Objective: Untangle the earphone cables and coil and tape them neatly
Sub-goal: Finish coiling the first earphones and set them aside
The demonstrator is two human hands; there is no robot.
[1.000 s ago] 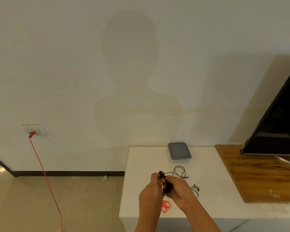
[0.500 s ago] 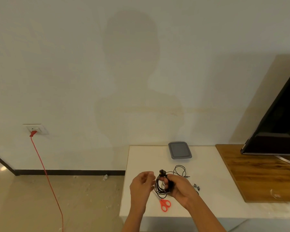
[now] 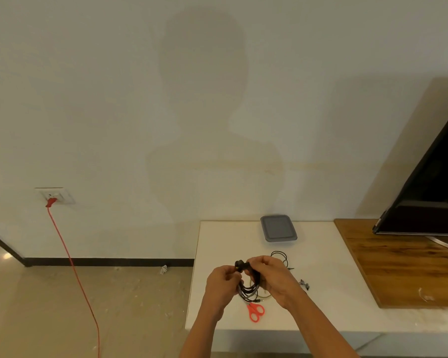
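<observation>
The earphone cable is black and thin, wound into a bundle of several loops that hangs in the air between the two hands, above the near middle of the white desk. The loops sag downward, and a few paler strands show at the bottom of the bundle. A small dark piece sticks up at the top of the bundle (too small to tell what it is).

The left hand is curled, its fingertips pinching the cable just below that dark piece, on the left side of the bundle. The right hand is curled too; its fingers arch over the top of the loops and grip them from the right. The two hands sit close together, almost touching at the fingertips.

A loose cable, also black, lies on the desk just beyond the right hand. Small grey pieces lie to the right of that hand's wrist. Red-handled scissors lie flat on the desk below the bundle, near the front edge. A grey lidded box sits at the far side of the desk by the wall. To the right lies a wooden board with a dark screen above it. On the far left, a red cord runs from a wall socket down to the floor.
</observation>
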